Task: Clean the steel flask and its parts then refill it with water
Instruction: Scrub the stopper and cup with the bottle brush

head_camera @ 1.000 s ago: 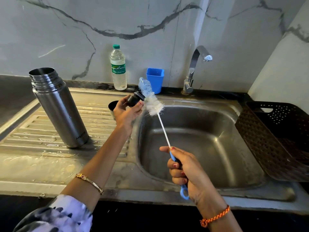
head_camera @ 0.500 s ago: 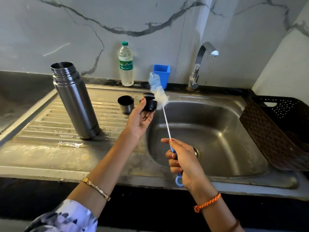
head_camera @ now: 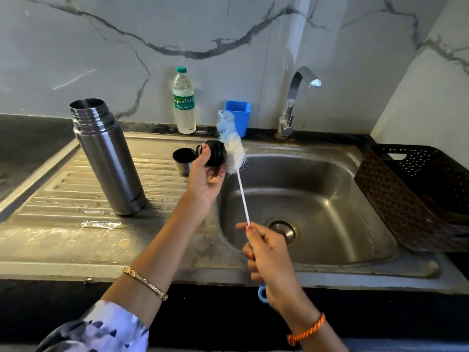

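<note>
left hand [head_camera: 205,182] fingers are gripping the black stopper [head_camera: 215,153] over the sink's [head_camera: 330,269] left rim. right hand [head_camera: 269,262] fingers are wrapping the bottle brush [head_camera: 234,153] handle, bristles touching the stopper. open steel flask [head_camera: 107,156] is standing on the drainboard.

One steel flask [head_camera: 107,158], one flask cup [head_camera: 183,160], one black stopper [head_camera: 215,153], one bottle brush [head_camera: 232,148], one water bottle [head_camera: 183,102], one blue cup [head_camera: 238,118], one tap [head_camera: 294,102], one sink [head_camera: 330,199], one brown basket [head_camera: 406,199], two hands: left hand [head_camera: 205,179], right hand [head_camera: 269,260].

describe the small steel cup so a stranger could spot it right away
Start at the steel sink and look left to its ribbed draining board. The small steel cup stands near the board's back right corner, just behind the left hand. It is short, with a dark open mouth, unlike the tall steel flask.
</note>
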